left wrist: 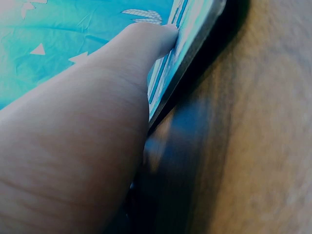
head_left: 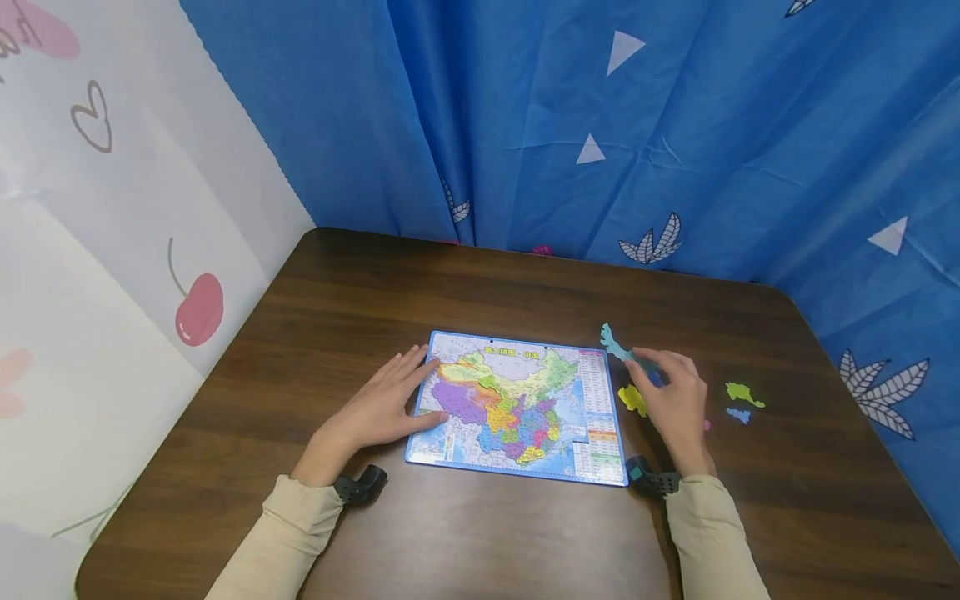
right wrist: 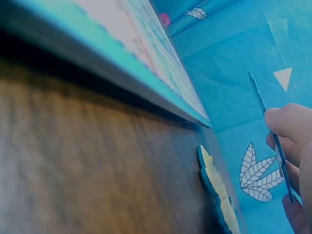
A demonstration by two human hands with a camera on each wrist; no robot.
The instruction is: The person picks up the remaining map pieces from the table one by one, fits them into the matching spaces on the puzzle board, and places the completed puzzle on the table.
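Note:
A map puzzle board (head_left: pixel 600 467) with a blue border lies on the table, its colored map pieces mostly filling the middle. My left hand (head_left: pixel 386 400) rests on the board's left edge with fingers spread, and in the left wrist view the thumb (left wrist: pixel 165 39) touches its surface. Off the board's right side, my right hand (head_left: pixel 675 396) pinches a light-blue puzzle piece (head_left: pixel 615 343) above the table. Edge-on in the right wrist view, that thin piece (right wrist: pixel 258 95) sits between thumb and fingers. A yellow puzzle piece (head_left: pixel 632 400) lies just under the right hand.
Right of the right hand lie a green puzzle piece (head_left: pixel 742 393) and a small blue piece (head_left: pixel 738 414). A bit of pink piece (head_left: pixel 707 426) peeks out beside the wrist. A blue curtain (head_left: pixel 525 125) hangs behind the brown table (head_left: pixel 480 533), a white one (head_left: pixel 135 200) at the left.

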